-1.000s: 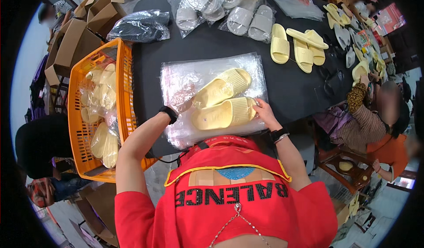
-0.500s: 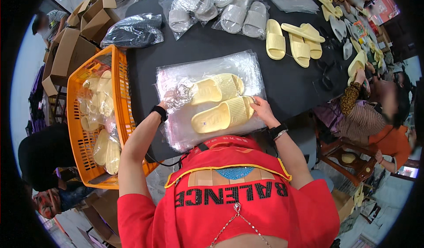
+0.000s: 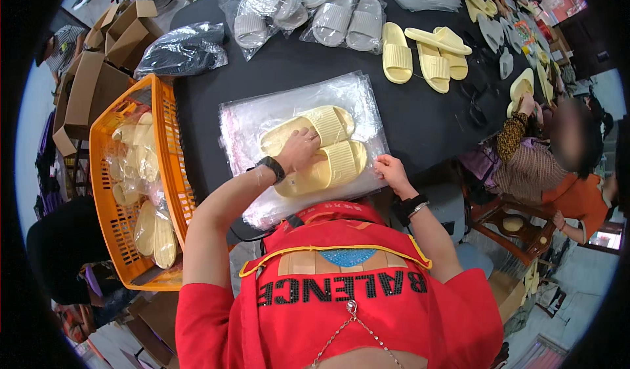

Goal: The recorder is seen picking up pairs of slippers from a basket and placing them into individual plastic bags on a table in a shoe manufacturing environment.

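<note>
Black table (image 3: 420, 116), orange crate (image 3: 164, 146) apparently of bagged slippers (image 3: 147, 228).

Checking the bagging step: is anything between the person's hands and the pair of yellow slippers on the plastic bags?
Nothing visible. The left hand already rests on the yellow slippers. The right hand sits at the edge of the clear plastic bags beside them.
</note>
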`<move>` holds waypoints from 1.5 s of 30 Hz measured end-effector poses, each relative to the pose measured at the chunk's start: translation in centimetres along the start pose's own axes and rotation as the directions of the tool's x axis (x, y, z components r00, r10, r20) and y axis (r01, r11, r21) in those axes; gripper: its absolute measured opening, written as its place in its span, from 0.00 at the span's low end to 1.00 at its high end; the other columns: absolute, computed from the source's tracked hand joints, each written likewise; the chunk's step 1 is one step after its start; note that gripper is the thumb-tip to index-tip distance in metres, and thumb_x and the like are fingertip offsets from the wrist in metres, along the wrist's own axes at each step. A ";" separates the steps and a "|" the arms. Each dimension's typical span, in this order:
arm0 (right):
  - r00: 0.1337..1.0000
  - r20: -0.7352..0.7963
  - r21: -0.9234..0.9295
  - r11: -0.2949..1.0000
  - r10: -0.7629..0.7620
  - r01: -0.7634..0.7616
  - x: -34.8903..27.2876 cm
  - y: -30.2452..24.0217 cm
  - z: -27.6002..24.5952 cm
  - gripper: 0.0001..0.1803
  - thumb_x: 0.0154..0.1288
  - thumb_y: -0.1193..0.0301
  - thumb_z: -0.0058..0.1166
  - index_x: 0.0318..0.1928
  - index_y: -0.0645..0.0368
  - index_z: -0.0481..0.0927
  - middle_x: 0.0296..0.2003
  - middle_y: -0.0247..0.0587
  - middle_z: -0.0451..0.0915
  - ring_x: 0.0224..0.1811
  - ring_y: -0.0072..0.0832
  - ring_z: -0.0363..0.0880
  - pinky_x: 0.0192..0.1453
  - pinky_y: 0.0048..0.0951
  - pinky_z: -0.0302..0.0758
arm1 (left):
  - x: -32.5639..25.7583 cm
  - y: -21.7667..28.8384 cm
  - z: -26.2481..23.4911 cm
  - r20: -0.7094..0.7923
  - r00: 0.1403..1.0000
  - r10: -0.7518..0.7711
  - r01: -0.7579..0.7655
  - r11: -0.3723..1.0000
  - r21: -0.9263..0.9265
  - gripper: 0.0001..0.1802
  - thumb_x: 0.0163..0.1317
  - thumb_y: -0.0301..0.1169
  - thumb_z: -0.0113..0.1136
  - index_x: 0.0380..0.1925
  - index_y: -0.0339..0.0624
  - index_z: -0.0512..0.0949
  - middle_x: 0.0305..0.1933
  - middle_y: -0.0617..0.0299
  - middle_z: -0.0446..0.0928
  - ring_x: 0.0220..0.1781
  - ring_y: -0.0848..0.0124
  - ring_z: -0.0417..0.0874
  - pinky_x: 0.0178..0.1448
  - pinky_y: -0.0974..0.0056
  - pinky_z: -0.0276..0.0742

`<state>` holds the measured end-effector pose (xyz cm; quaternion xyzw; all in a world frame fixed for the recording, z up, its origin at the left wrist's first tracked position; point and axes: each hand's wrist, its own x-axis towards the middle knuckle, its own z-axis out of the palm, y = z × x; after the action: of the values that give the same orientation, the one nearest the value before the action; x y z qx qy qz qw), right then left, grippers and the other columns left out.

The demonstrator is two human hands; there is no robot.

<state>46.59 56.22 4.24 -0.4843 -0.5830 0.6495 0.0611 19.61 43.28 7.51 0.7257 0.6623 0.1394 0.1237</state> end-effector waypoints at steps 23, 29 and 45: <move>0.950 -0.215 -0.271 0.949 -0.225 0.163 -0.2 0.7 -0.1 0.08 0.57 0.73 0.50 0.34 0.65 0.75 0.22 0.35 0.76 0.19 0.17 0.72 0.22 0.20 0.72 | -17.7 -11.1 -6.3 -0.421 0.676 -0.604 0.695 0.713 0.094 0.09 0.43 0.22 0.52 0.29 0.38 0.70 0.33 0.53 0.70 0.38 0.52 0.71 0.40 0.52 0.68; 0.943 -0.185 -0.280 0.935 -0.276 0.218 -0.2 0.3 -0.5 0.12 0.58 0.74 0.49 0.43 0.64 0.71 0.21 0.34 0.75 0.20 0.18 0.71 0.23 0.21 0.70 | -12.8 -9.9 -14.6 -0.806 0.442 -0.393 0.596 0.800 -0.064 0.11 0.44 0.20 0.50 0.32 0.34 0.69 0.36 0.48 0.70 0.41 0.49 0.70 0.43 0.53 0.68; 0.844 -0.249 -0.432 0.834 -0.475 0.342 -0.2 1.9 1.2 0.06 0.59 0.73 0.48 0.33 0.63 0.73 0.27 0.44 0.77 0.30 0.31 0.76 0.36 0.29 0.71 | 6.4 4.2 3.4 -0.092 0.922 -0.375 0.375 0.927 -0.015 0.11 0.49 0.27 0.50 0.34 0.38 0.70 0.40 0.55 0.71 0.45 0.58 0.72 0.45 0.55 0.72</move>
<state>46.80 54.72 2.59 -0.4552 -0.7660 0.4028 0.2094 25.32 49.24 6.12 0.5783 0.7942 0.1461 0.1160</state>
